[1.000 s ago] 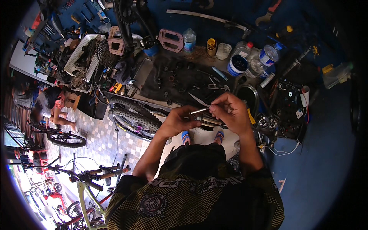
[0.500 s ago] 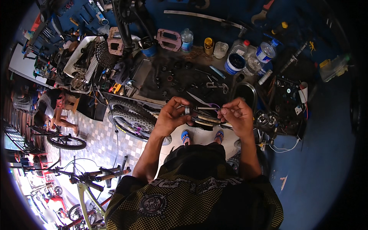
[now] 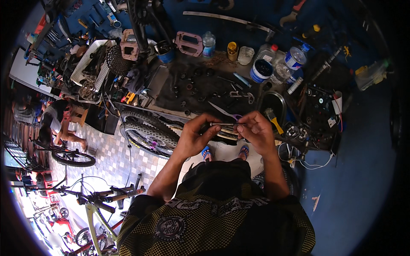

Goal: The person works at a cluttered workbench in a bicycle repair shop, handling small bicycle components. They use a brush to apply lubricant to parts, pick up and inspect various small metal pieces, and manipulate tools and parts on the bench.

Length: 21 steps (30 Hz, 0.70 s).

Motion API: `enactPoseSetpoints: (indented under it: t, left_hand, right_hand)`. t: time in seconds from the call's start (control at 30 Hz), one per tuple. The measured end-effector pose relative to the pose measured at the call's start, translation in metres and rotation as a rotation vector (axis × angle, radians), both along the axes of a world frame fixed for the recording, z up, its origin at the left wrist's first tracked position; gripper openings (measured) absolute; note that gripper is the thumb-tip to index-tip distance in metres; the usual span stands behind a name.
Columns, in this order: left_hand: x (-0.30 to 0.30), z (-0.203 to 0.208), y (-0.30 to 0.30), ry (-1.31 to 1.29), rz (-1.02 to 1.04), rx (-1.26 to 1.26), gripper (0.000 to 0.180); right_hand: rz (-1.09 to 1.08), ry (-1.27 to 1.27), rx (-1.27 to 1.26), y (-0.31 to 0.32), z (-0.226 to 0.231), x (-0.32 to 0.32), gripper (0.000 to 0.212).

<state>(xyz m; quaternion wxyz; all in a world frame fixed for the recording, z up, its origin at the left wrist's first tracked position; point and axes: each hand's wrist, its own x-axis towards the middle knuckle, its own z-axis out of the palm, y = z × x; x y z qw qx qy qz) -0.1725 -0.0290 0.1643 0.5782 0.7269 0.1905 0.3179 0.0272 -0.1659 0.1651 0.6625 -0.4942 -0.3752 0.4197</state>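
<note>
My left hand (image 3: pixel 197 135) is closed, its thumb and fingers pinching one end of a slim metal rod (image 3: pixel 226 124), perhaps a bolt or axle pin. The other end sits between the thumb and fingertips of my right hand (image 3: pixel 259 133), also closed. Held level, the rod spans the short gap in front of my body. Whether a smaller part is tucked inside my left fingers I cannot tell. Just beyond the hands lies a pair of scissors (image 3: pixel 224 112) with purple handles, blades pointing up and left. A yellow-handled brush (image 3: pixel 273 120) rests right of my right hand.
Small dark parts lie scattered over the black bench mat (image 3: pixel 166 96). Behind stand a blue-and-white tub (image 3: pixel 261 71), a water bottle (image 3: pixel 208 44) and pink pedals (image 3: pixel 188 44). Bicycle wheels (image 3: pixel 147 132) lean below the bench's front edge. A person (image 3: pixel 57 115) bends over at far left.
My hands have drawn closer together, the right moving left and uncovering the brush. The silver ring-shaped part seen at my left fingers is out of sight; the rod now reaches both hands.
</note>
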Motion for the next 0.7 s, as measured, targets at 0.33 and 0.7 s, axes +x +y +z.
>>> enactPoseSetpoints:
  t: [0.33, 0.7]
  left_hand:
    - [0.001, 0.013, 0.001, 0.007, -0.003, 0.160, 0.013]
    - [-0.001, 0.004, 0.003, -0.001, 0.030, 0.122, 0.013]
  right_hand:
    - [0.020, -0.269, -0.208, 0.007, 0.011, -0.006, 0.029]
    - [0.040, -0.426, -0.124, 0.007, 0.013, -0.002, 0.016]
